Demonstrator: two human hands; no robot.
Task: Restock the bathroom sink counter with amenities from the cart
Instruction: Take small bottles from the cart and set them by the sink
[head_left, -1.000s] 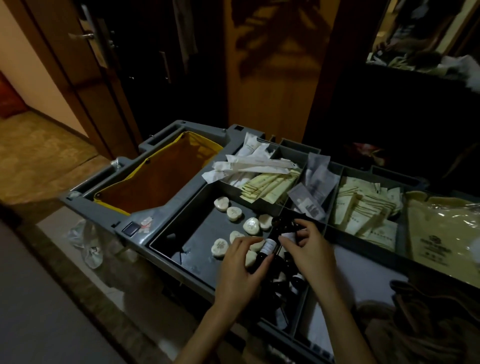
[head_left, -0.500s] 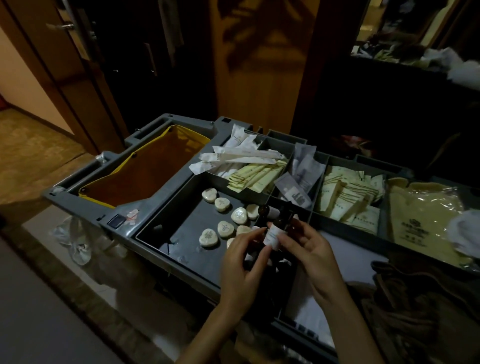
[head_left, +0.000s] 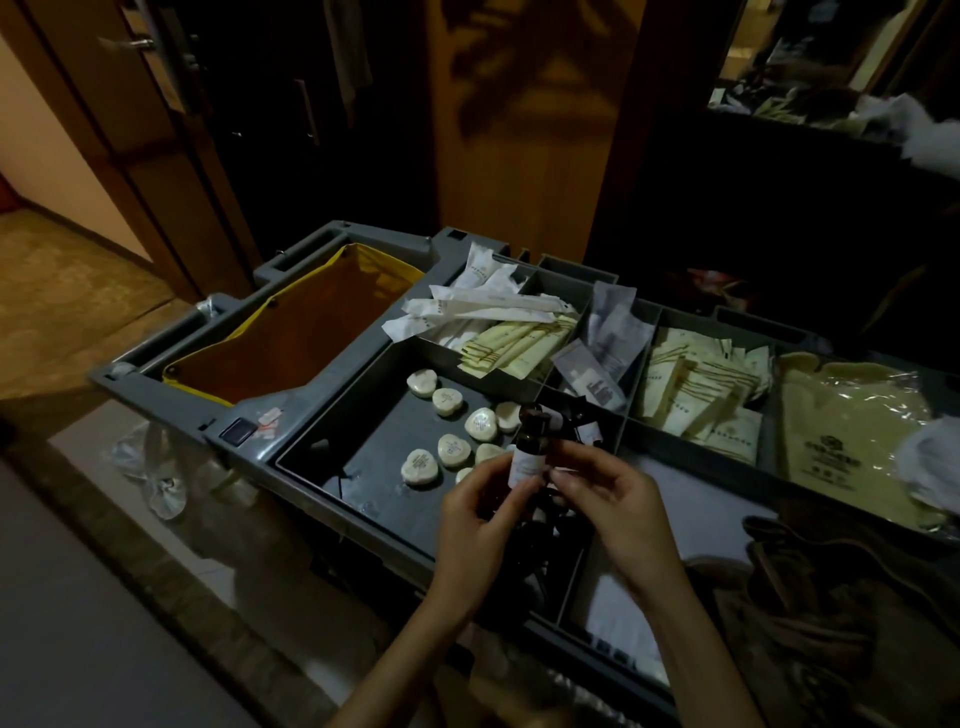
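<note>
Pinching 1 dark bottle upright btwn L hand & R hand; 8 soaps visible in cart tray.

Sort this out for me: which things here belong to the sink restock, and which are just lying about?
Job: small dark bottle, pinched by left hand and right hand; wrapped soaps in the cart tray; cream sachets; long white packets.
Lying about: yellow-lined bag; crumpled plastic on the floor; brown cloth at the cart's right.
</note>
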